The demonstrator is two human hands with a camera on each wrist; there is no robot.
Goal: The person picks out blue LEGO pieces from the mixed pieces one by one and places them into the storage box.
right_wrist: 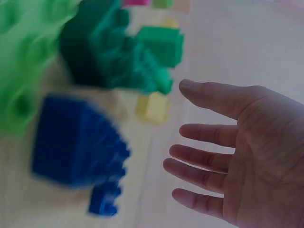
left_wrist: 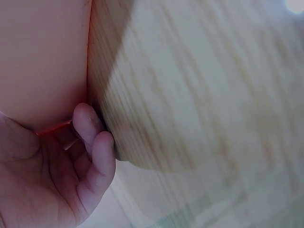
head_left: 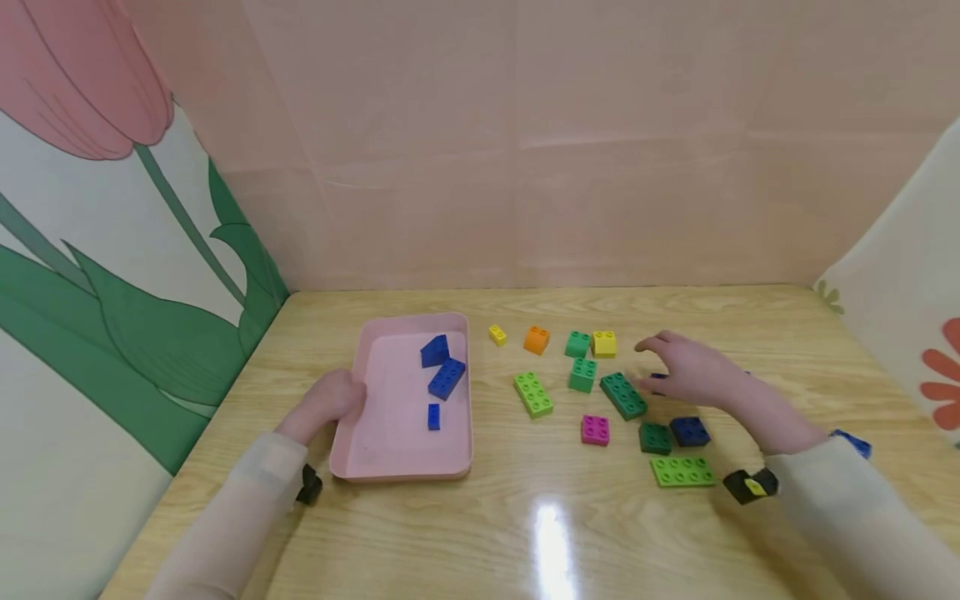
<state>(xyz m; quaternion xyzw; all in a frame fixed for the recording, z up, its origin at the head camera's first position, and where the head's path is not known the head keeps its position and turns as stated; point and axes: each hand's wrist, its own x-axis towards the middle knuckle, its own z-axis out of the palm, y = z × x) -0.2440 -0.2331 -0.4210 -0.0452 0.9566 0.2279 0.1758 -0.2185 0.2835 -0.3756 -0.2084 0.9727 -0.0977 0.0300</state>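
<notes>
My left hand point(head_left: 335, 397) grips the left wall of a pink tray point(head_left: 386, 400); the left wrist view shows fingers point(left_wrist: 102, 159) curled at its edge. Inside the tray lie a blue sloped brick point(head_left: 434, 352), a longer blue brick point(head_left: 447, 379) and a small blue brick point(head_left: 433, 417). Over the loose bricks at right hovers my right hand point(head_left: 693, 371), fingers spread and holding nothing. Below it a blue brick point(right_wrist: 104, 198) shows, mostly hidden in the head view. Close by are a long dark green brick point(head_left: 623, 396) and a navy brick point(head_left: 690, 432).
Between tray and right hand lie lime bricks point(head_left: 533, 394), a magenta brick point(head_left: 596, 430), an orange brick point(head_left: 536, 339), yellow bricks point(head_left: 603, 344) and green bricks point(head_left: 582, 375). Another blue brick point(head_left: 853, 443) sits beside the right sleeve. A pink-beige wall point(head_left: 525, 208) bounds the table's back.
</notes>
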